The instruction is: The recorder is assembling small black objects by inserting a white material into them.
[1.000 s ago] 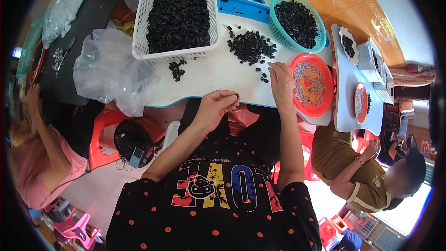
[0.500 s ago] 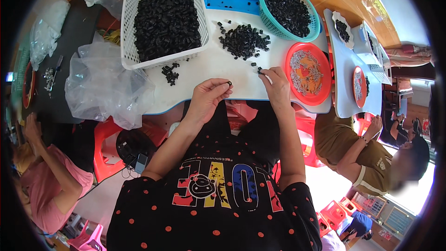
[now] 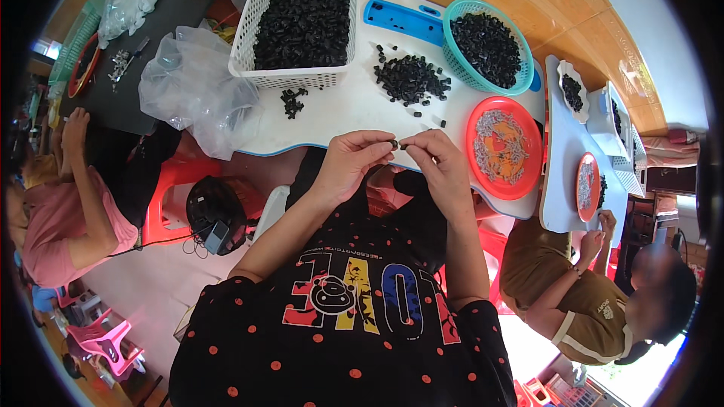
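Note:
My left hand (image 3: 348,167) pinches a small dark ring-like piece (image 3: 393,143) between thumb and forefinger. Almost touching it, my right hand (image 3: 446,175) holds a small black part (image 3: 403,146), mostly covered by the fingertips. Both hands are in front of the table's near edge. Beyond them, a loose pile of small black parts (image 3: 411,79) lies on the white table (image 3: 339,117), with a few strays at its near side. To the right of my right hand sits a red plate (image 3: 473,132) holding small pale silvery pieces.
A white plastic basket (image 3: 243,53) and a turquoise basket (image 3: 454,53) hold many black parts. Between them is a blue tray (image 3: 403,24). A clear plastic bag (image 3: 196,90) hangs over the table's left edge. People sit at tables on both sides.
My right hand has come from the stray parts by the pile to meet my left hand, bringing a black part. The view has shifted, so the table appears moved to the right.

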Tool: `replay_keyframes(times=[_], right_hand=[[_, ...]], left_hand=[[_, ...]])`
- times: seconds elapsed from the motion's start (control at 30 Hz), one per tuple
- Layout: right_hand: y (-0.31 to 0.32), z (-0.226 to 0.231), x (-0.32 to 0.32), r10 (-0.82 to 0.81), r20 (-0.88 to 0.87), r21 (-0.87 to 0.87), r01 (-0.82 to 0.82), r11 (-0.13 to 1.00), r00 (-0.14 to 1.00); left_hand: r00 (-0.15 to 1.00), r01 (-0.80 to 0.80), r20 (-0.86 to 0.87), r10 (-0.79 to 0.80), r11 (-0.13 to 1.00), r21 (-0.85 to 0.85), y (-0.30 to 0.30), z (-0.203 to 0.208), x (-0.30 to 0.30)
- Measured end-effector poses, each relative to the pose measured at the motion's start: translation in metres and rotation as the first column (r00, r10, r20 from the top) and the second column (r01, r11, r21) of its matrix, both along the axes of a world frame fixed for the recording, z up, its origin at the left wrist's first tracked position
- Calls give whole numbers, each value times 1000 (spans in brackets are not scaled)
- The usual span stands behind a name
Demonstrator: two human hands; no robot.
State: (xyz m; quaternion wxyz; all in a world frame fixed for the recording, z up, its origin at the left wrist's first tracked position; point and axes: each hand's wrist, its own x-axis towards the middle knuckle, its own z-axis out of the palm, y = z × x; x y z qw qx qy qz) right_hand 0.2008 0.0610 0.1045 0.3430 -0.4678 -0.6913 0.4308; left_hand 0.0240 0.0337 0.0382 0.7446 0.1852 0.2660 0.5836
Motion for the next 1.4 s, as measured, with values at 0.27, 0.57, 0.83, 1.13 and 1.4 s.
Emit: replay_keyframes(times=[0.27,0.57,0.83,1.13,1.4], right_hand=[[-14,10,17,-133,17,-50,134,990,991],[-20,3,19,-195,165,158,169,973,967],[-17,-10,12,-268,-99,-23,267,963,958],[-16,-19,18,-326,-114,-166,306,938,938],[-15,-34,21,-204,-254,-101,184,978,945]], left_hand=[[946,33,-323,6,993,115,1,10,22],[887,41,-462,23,991,128,9,17,31],[948,27,-317,4,995,93,10,15,32],[946,55,-321,-48,998,13,11,12,34],[983,168,96,-156,977,-129,11,0,34]])
